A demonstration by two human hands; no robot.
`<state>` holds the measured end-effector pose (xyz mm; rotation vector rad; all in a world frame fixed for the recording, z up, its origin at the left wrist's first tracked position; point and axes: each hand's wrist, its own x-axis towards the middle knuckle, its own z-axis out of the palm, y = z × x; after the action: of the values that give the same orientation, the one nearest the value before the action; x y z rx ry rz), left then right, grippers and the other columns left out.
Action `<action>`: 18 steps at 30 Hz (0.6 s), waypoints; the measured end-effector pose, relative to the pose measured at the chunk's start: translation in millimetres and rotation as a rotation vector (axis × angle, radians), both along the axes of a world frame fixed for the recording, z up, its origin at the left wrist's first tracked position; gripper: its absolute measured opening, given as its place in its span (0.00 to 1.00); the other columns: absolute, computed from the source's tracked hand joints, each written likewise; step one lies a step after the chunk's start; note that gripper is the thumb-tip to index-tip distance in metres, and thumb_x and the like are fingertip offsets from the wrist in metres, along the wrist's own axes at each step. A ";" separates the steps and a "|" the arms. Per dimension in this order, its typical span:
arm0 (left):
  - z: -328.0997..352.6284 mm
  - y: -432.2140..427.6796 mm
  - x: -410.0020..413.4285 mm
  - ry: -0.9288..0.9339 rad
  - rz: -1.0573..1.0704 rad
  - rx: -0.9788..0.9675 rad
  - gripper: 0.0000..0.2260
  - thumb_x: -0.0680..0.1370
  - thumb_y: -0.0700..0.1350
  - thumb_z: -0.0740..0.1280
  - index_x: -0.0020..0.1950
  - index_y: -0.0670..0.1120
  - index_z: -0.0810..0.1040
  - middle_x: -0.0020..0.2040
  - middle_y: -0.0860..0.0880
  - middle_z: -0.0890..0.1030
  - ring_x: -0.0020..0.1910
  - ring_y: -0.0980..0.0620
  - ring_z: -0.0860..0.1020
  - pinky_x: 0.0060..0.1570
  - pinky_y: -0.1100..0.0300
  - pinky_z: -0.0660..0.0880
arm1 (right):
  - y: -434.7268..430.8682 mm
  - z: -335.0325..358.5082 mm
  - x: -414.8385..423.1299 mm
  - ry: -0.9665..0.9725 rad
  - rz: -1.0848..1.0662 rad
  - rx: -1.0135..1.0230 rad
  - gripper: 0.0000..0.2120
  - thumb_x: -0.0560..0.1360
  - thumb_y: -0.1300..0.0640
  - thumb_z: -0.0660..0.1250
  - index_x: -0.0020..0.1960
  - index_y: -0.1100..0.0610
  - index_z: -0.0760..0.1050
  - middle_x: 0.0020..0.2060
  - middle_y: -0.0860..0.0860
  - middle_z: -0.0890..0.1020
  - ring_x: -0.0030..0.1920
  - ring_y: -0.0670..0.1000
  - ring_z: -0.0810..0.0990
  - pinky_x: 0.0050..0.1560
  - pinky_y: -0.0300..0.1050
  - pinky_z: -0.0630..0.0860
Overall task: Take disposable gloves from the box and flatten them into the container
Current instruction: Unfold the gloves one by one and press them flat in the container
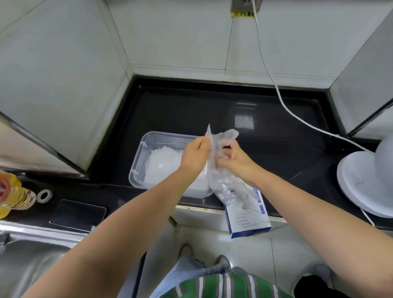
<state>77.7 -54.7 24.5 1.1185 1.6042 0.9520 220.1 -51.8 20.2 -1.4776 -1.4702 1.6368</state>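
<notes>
A clear disposable glove (223, 138) hangs crumpled between both hands above the black counter. My left hand (194, 156) pinches its left edge, and my right hand (234, 160) grips it from the right with curled fingers. Below the hands, more clear gloves (228, 190) trail down to the blue-and-white glove box (247, 221), which sits at the counter's front edge and overhangs it. Left of the box, a clear plastic container (143, 153) holds a pile of flattened gloves (162, 167). My left forearm hides the container's near right part.
A white fan (374, 179) stands at the right, its white cable (281, 98) running up to a wall socket. A yellow oil bottle (6, 192), a small white ring (44, 195) and a steel sink (28, 254) are at the left. Tiled walls enclose the counter.
</notes>
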 end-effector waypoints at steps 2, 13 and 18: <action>-2.9 1.2 -15.3 0.075 0.015 -0.003 0.14 0.83 0.47 0.54 0.41 0.46 0.72 0.36 0.50 0.71 0.35 0.54 0.68 0.38 0.60 0.67 | 5.5 -0.7 -5.6 0.003 -0.109 -0.032 0.21 0.73 0.65 0.68 0.64 0.58 0.68 0.48 0.56 0.81 0.45 0.52 0.81 0.43 0.41 0.79; -33.2 -3.3 -105.9 0.733 0.010 -0.095 0.16 0.85 0.46 0.52 0.61 0.41 0.75 0.50 0.40 0.81 0.46 0.44 0.81 0.48 0.54 0.80 | 28.7 -9.1 -24.7 -0.159 -0.471 0.194 0.16 0.78 0.63 0.64 0.64 0.58 0.71 0.54 0.55 0.78 0.47 0.46 0.76 0.48 0.37 0.74; -40.6 2.4 -113.3 0.991 -0.063 -0.135 0.14 0.84 0.43 0.55 0.67 0.43 0.72 0.51 0.42 0.82 0.45 0.46 0.83 0.46 0.55 0.81 | 25.1 3.9 -67.5 -0.078 -0.113 0.515 0.10 0.76 0.68 0.63 0.48 0.55 0.79 0.42 0.49 0.80 0.39 0.43 0.76 0.42 0.36 0.74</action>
<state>-35.7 -52.3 -16.1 1.6568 2.3269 0.1947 152.6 -26.7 24.1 -1.3066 -1.6573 1.0358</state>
